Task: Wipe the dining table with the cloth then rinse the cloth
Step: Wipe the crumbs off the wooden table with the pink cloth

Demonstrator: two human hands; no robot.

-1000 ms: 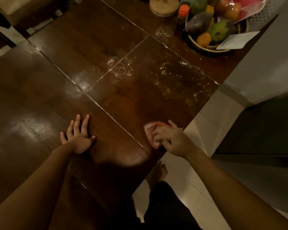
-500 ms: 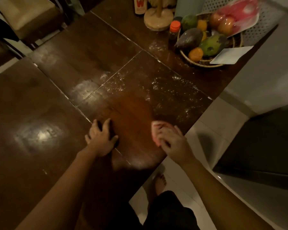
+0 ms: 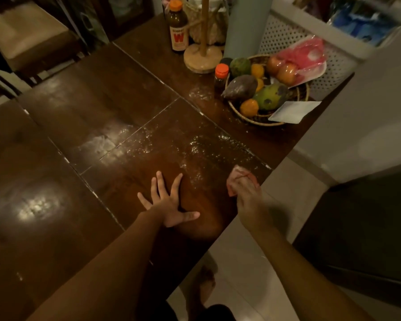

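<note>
Right hand (image 3: 249,202) grips cloth (image 3: 234,181), bunched under fingers, at table (image 3: 67,181) edge. Left hand (image 3: 169,206) flat, fingers spread, pressing wood beside it. Cloth looks soft, light, limp, maybe damp; best kept wadded under palm. White specks (image 3: 206,147) scattered just beyond fingertips.

Dim, warm lighting; frame dark overall. Dark glossy wooden dining table (image 3: 97,107) fills left and centre; glare patch (image 3: 41,206) at left. Chair (image 3: 26,31) with beige cushioned seat, upper left, beyond table's far edge. Pale tiled floor (image 3: 241,262), lower centre to right. Light grey wall (image 3: 368,100), right. Dark unit (image 3: 368,228) below wall, lower right; type indeterminate.
</note>
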